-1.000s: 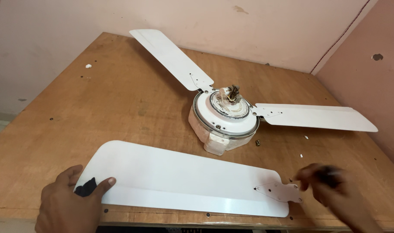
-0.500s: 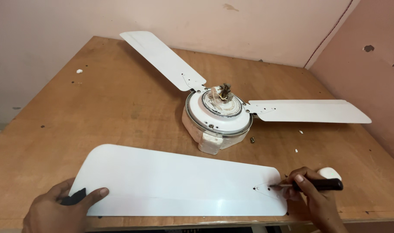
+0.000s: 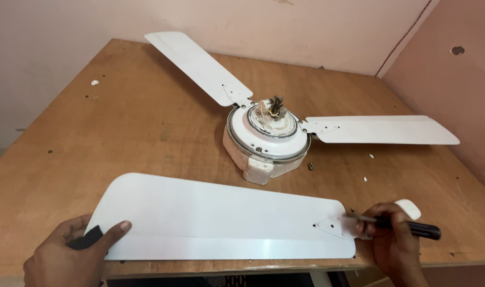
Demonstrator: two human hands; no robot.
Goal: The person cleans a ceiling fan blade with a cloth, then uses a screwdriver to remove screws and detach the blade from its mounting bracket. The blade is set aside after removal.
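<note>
A loose white fan blade [image 3: 221, 220] lies flat along the near edge of the wooden table [image 3: 120, 122]. My left hand [image 3: 72, 255] grips the blade's wide left end, with a small black object under the thumb. My right hand [image 3: 389, 242] holds a black-handled screwdriver [image 3: 412, 228], its metal tip resting at the blade's triangular bracket end [image 3: 333, 226]. Behind the blade sits a white ceiling fan motor [image 3: 267, 141] with two blades attached, one [image 3: 200, 66] reaching back left and one [image 3: 381, 130] reaching right.
A small screw [image 3: 309, 166] lies on the table just right of the motor. White flecks dot the wood. Pink walls close in behind and on the right. A white rounded piece [image 3: 408, 207] shows behind my right hand.
The view has shifted slightly. My right hand has turned the screwdriver so its tip now rests on the bracket end of the loose blade. My left hand stays on the wide end.
</note>
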